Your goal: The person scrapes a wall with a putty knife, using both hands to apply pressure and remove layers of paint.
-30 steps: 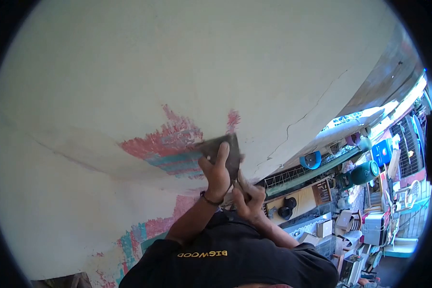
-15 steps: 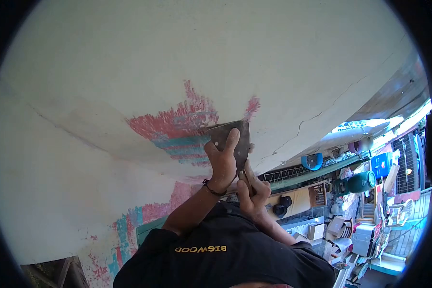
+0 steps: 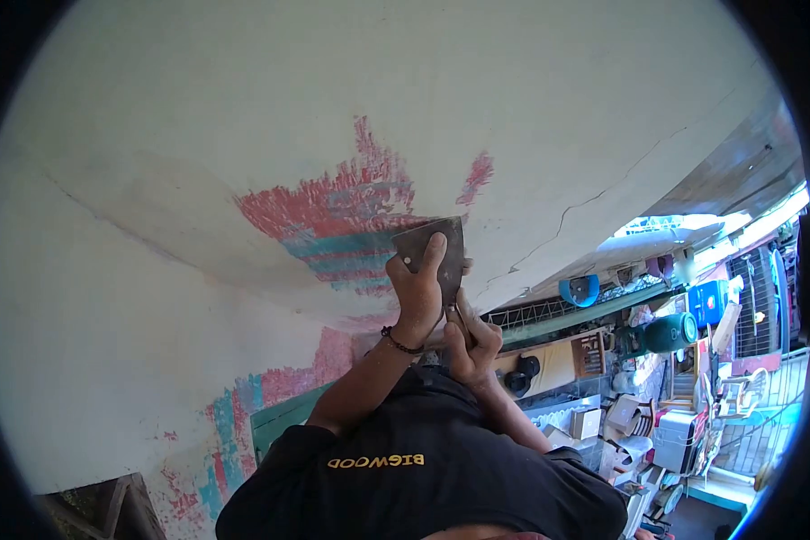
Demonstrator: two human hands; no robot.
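Both my hands are on a wide-bladed scraper point(image 3: 447, 247), its dark metal blade lying close over the painted wall point(image 3: 243, 108). My left hand point(image 3: 418, 297), with a dark beaded bracelet at the wrist, pinches the blade, thumb flat on its face and fingers mostly hidden behind. Lower down, my right hand point(image 3: 474, 349) is closed round the handle. The blade's upper edge overlaps the lower right of a patch of exposed red and blue paint point(image 3: 333, 216). A smaller red streak point(image 3: 478, 177) shows just above the blade.
A long crack point(image 3: 562, 220) runs across the wall to the right. Pink and blue-green bare areas point(image 3: 234, 423) lie lower left, near a dark opening point(image 3: 103, 508). Far below right are a green gas cylinder point(image 3: 670, 333), a blue container point(image 3: 709, 304), chairs and clutter.
The scraper sits slightly lower against the wall, a little farther from the small red streak. Both hands keep their hold, and the whole view has shifted slightly.
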